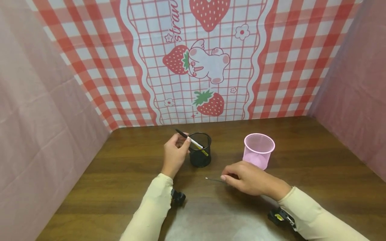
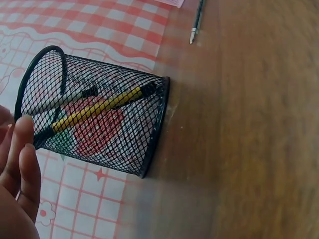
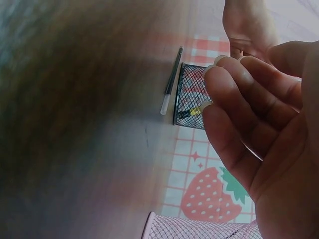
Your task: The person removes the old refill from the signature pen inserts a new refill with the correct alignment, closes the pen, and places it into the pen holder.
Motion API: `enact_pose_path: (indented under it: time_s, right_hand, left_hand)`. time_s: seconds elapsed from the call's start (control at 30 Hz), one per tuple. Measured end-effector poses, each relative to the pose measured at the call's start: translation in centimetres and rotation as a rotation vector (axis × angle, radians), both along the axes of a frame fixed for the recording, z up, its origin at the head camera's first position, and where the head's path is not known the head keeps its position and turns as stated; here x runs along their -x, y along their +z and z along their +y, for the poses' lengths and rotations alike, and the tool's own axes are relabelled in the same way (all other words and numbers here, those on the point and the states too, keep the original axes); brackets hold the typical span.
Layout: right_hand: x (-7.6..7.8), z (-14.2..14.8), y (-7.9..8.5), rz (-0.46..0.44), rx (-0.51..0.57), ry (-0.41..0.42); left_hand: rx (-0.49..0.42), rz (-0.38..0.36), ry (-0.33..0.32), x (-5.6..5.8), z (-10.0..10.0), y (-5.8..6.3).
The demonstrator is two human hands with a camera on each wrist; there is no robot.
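Observation:
My left hand (image 1: 176, 152) pinches a black-and-white pen (image 1: 195, 142) at the rim of a black mesh cup (image 1: 200, 160). The pen slants down, its lower part inside the cup. A yellow-and-black pen (image 2: 94, 110) leans in the same cup, seen through the mesh in the left wrist view. On the table, a thin dark pen refill (image 3: 172, 79) with a pale end lies in front of the black cup. Over the refill hovers my right hand (image 1: 251, 179), fingers loosely bent and holding nothing in the right wrist view.
A pink mesh cup (image 1: 259, 157) stands upright just beyond my right hand. The brown wooden table (image 1: 120, 187) meets a strawberry-print cloth (image 1: 208, 67) at the back. Pink fabric walls (image 1: 51, 117) flank it on both sides.

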State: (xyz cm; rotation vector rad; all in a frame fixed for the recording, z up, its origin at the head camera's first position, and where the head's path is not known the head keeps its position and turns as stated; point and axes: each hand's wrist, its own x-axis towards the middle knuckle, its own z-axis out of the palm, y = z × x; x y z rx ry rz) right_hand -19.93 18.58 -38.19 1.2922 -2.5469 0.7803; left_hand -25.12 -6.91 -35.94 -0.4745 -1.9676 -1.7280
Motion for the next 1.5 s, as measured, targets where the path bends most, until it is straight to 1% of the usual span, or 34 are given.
enact_pose_path:
  time_s: [0.1, 0.23, 0.3, 0.47, 0.57, 0.7, 0.83, 0.97, 1.07, 1.27, 1.5]
  right_hand:
    - [0.0, 0.0, 0.0, -0.006, -0.001, -0.004]
    - [0.0, 0.0, 0.1, -0.012, -0.005, -0.008]
    - [0.0, 0.0, 0.1, -0.012, -0.007, -0.009]
    - [0.0, -0.1, 0.1, -0.016, -0.016, -0.007]
    - [0.0, -0.1, 0.0, -0.02, -0.018, -0.004]
    - [0.1, 0.0, 0.0, -0.014, -0.021, -0.006]
    - [0.1, 0.1, 0.1, -0.01, -0.025, -0.005]
    - [0.1, 0.0, 0.0, -0.005, -0.025, 0.002]
    - [0.1, 0.0, -0.1, -0.004, -0.025, 0.005]
    - [0.2, 0.0, -0.2, -0.017, -0.026, 0.003]
    - [0.2, 0.1, -0.2, -0.025, -0.031, -0.002]
  left_hand:
    - [0.032, 0.01, 0.023, -0.1, 0.3, 0.0]
    - [0.064, 0.009, 0.025, -0.1, 0.5, -0.1]
    - [0.075, 0.004, 0.021, 0.4, 0.4, -0.6]
    - [0.096, -0.002, 0.002, 2.1, 0.0, -2.4]
    - [0.107, -0.005, -0.017, 2.4, -0.1, -2.7]
    - [0.14, -0.013, -0.035, 2.5, -0.2, -2.8]
    - [0.207, -0.017, -0.046, 2.5, -0.2, -2.6]
    - [0.255, -0.02, -0.065, 2.3, -0.3, -2.4]
    - [0.268, -0.027, -0.073, 2.3, -0.4, -2.3]
    - [0.289, -0.017, -0.072, 2.5, -0.4, -2.4]
    - [0.29, -0.007, -0.083, 2.7, -0.2, -2.2]
